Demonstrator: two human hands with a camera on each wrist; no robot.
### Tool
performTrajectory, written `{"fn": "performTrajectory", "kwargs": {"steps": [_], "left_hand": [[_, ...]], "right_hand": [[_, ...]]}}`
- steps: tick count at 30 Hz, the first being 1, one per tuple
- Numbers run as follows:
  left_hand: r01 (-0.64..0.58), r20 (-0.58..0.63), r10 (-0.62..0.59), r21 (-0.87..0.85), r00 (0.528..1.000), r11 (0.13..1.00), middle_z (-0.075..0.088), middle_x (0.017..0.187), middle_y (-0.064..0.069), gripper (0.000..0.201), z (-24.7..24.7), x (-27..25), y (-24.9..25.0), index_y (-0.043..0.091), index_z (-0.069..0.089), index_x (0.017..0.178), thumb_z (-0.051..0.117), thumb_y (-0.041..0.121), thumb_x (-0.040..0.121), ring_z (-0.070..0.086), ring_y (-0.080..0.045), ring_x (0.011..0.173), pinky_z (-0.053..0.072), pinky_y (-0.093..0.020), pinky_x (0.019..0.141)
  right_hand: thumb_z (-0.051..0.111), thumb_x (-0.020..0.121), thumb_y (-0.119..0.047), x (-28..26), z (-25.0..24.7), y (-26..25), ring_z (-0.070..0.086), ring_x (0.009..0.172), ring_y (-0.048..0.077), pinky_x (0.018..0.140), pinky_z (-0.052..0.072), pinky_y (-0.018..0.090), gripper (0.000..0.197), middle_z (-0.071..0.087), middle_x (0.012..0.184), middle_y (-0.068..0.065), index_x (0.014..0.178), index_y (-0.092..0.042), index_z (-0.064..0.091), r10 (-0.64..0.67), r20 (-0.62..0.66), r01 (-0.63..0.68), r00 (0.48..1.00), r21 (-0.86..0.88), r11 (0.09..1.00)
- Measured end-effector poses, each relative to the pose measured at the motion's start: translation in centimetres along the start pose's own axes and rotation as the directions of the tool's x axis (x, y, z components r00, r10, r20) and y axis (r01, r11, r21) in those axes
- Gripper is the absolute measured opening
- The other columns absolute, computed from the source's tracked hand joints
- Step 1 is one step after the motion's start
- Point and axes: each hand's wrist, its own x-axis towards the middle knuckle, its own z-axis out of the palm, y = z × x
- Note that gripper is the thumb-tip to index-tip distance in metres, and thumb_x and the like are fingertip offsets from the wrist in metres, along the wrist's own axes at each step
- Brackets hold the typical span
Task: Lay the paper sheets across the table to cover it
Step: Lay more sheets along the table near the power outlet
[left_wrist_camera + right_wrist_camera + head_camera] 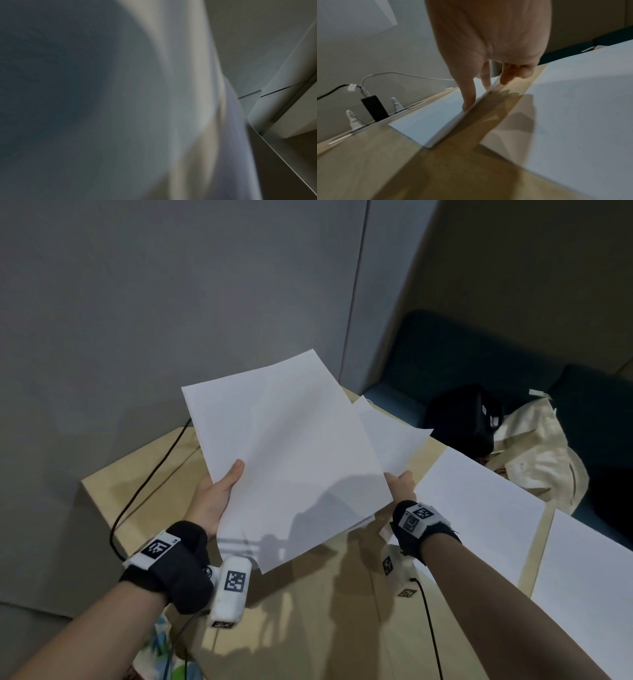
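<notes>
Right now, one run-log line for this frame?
left hand: holds paper stack | right hand: pinches single sheet over table | two laid sheets at right | stage: placing next

A dark teal sofa (445, 350) stood beside the grey wall panel (171, 302). On the sofa lay a black bag (462, 419), touching a cream tote bag (534, 453). Against the wall panel, a black power adapter (374, 108) stood upright, a white cable (406, 75) attached.
</notes>
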Motion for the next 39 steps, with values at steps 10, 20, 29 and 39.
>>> {"fn": "performTrajectory", "kwargs": {"steps": [10,20,29,39], "left_hand": [[-0.004,0.013,0.004,-0.011,1.000,1.000,0.067,0.105,-0.003,0.035,-0.4,0.1,0.0,0.006,0.057,0.123,0.055,0.023,0.092,0.065,-0.018,0.090,0.059,-0.025,0.066],[-0.016,0.013,0.016,-0.008,1.000,1.000,0.067,0.109,-0.004,0.038,-0.5,-0.7,0.0,0.005,0.055,0.126,0.055,0.023,0.092,0.065,-0.020,0.093,0.055,-0.031,0.077],[0.000,0.005,0.000,-0.022,1.000,1.000,0.065,0.117,-0.007,0.042,-0.6,-0.9,0.0,0.004,0.054,0.129,0.055,0.023,0.092,0.065,-0.020,0.095,0.056,-0.027,0.073],[0.001,-0.007,-0.001,-0.004,1.000,1.000,0.065,0.119,-0.009,0.040,-0.5,-0.7,0.0,0.004,0.055,0.127,0.056,0.022,0.092,0.063,-0.023,0.098,0.051,-0.034,0.082]], "right_hand": [[0.048,0.091,-0.023,-4.1,0.5,0.6,0.019,0.142,0.025,0.115,0.013,0.046,0.060,0.020,0.154,0.005,0.146,-0.023,0.025,-0.291,0.267,0.394,0.919,-0.672,0.627],[0.051,0.087,-0.020,-5.6,0.1,-0.3,0.020,0.141,0.025,0.115,0.008,0.051,0.066,0.021,0.153,0.004,0.146,-0.026,0.023,-0.177,0.318,0.362,0.932,-0.761,0.538],[0.037,0.095,-0.022,-6.1,0.2,-1.0,0.015,0.143,0.023,0.117,0.007,0.048,0.053,0.019,0.154,0.007,0.146,-0.022,0.022,-0.166,0.358,0.388,0.919,-0.743,0.545],[0.049,0.091,-0.025,-5.7,-0.2,-1.5,0.018,0.142,0.023,0.113,0.013,0.048,0.063,0.021,0.152,0.004,0.146,-0.021,0.020,-0.127,0.340,0.344,0.932,-0.713,0.611]]}}
